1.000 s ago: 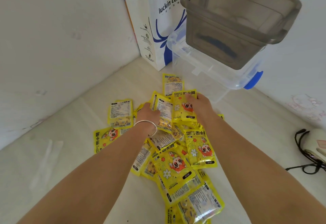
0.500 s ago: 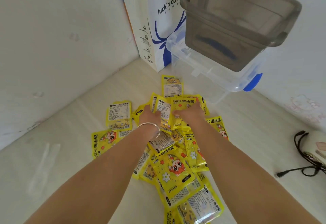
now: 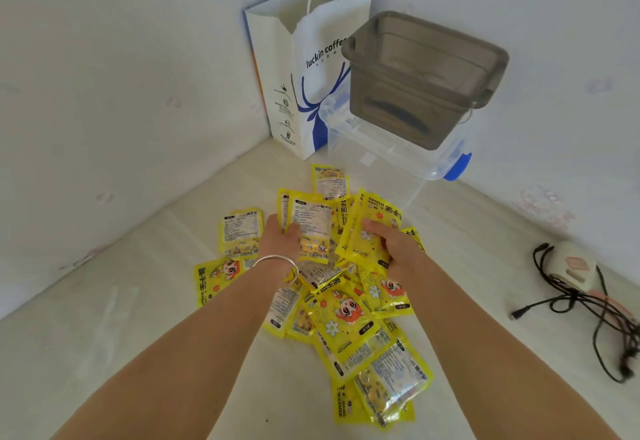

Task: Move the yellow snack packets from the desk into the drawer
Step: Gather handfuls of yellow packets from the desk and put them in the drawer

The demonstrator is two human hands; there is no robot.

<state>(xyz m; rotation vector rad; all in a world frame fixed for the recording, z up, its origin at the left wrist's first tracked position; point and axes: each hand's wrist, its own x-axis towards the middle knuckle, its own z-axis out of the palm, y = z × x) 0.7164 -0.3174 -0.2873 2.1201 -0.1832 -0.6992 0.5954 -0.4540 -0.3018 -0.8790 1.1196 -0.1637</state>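
Note:
Several yellow snack packets lie in a loose pile on the pale desk. My left hand, with a silver bangle at the wrist, grips a packet that shows its printed white back. My right hand grips another yellow packet, tilted up off the pile. Both hands are at the far end of the pile. Behind them a smoky grey drawer bin sits on a clear plastic box with a blue latch.
A white and blue paper coffee bag stands in the corner beside the bins. Walls close the desk on the left and at the back. At the right lies a cream device with tangled black cables.
Both hands have taken hold of packets and raised them off the pile. The view has tipped so the bag and bins sit lower and more fully in frame.

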